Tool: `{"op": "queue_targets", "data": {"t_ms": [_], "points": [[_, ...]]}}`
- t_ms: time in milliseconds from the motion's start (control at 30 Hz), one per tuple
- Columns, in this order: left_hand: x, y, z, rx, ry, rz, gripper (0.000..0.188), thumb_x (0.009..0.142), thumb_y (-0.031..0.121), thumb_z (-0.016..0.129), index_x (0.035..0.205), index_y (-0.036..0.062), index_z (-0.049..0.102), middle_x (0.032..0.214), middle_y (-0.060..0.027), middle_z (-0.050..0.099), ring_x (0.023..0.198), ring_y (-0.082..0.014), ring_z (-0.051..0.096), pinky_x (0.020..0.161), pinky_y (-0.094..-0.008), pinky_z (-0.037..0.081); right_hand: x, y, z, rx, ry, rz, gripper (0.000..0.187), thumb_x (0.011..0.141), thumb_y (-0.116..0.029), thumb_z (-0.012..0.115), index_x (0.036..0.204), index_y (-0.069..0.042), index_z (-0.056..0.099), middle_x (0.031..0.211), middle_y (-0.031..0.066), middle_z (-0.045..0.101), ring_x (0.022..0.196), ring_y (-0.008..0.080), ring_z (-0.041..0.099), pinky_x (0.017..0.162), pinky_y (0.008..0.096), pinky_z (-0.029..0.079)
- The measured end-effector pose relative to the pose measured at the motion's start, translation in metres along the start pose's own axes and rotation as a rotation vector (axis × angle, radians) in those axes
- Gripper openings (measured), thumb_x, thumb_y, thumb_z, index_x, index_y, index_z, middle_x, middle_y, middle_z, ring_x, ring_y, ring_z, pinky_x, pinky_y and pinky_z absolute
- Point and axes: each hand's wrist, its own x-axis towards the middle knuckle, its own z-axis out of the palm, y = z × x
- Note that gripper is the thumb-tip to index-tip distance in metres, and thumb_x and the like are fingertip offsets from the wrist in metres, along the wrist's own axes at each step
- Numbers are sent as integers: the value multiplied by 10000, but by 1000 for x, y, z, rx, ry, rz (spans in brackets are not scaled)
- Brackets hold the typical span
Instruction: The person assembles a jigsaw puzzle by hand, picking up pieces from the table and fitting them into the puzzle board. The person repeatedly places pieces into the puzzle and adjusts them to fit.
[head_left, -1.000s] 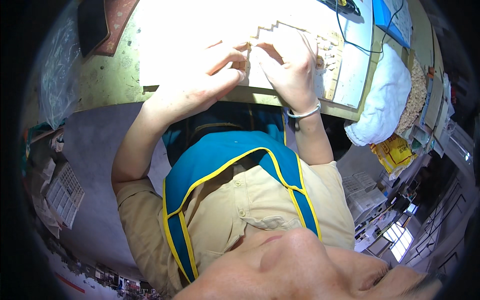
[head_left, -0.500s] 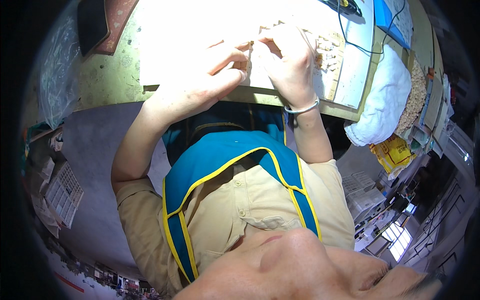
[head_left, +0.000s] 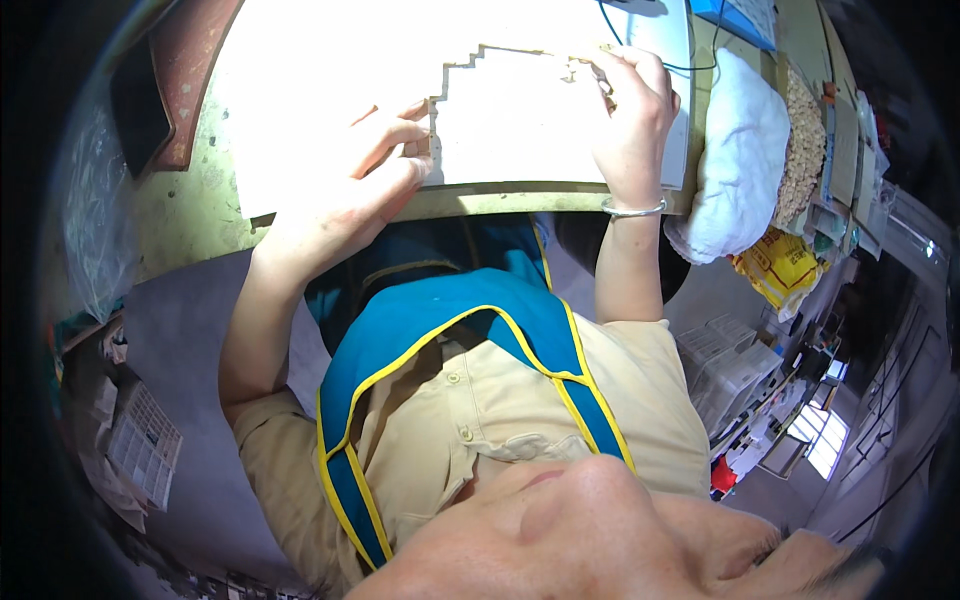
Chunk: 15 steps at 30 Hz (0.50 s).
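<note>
A pale work with a stepped edge [head_left: 462, 66] lies on the bright white board [head_left: 330, 60], its surface mostly washed out by glare. My left hand [head_left: 375, 175] rests at the left side of this work, thumb and bent fingers closed against its narrow brownish edge. At the right end my right hand [head_left: 638, 120] is pinched at small tan pieces [head_left: 573, 70]. Its fingertips partly hide what they hold. A bangle [head_left: 634, 210] circles the right wrist.
A dark flat object [head_left: 140, 105] and a reddish board [head_left: 192, 85] lie at the left, beside a clear plastic bag [head_left: 95, 220]. A white cloth [head_left: 740, 150], a heap of beige bits [head_left: 801, 140] and a blue box [head_left: 738, 18] are on the right. A dark cable [head_left: 690, 67] crosses the board.
My right hand has moved away from my left, toward the right end of the work, uncovering the stepped edge. The left hand keeps its place at the edge; the whole view has shifted.
</note>
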Motion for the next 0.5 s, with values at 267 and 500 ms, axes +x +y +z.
{"op": "queue_targets", "data": {"t_ms": [267,500], "points": [[2,2,2,39,38,6,186,896,-27,788,1018,51,671,1234,-138,667,1347,-380,678,984,-457,608,-11,-8,4,4,-28,41,264,923,-77,818,1181,-117,854,1226,61,703,1173,289,628,1068,466,429],[2,2,-1,31,-7,-7,251,873,-73,820,1067,54,723,1292,-153,682,1350,-407,679,1028,-467,612,-19,-10,5,172,-40,20,257,888,-17,825,1132,-88,858,1205,70,734,1163,269,642,1050,439,459]]}}
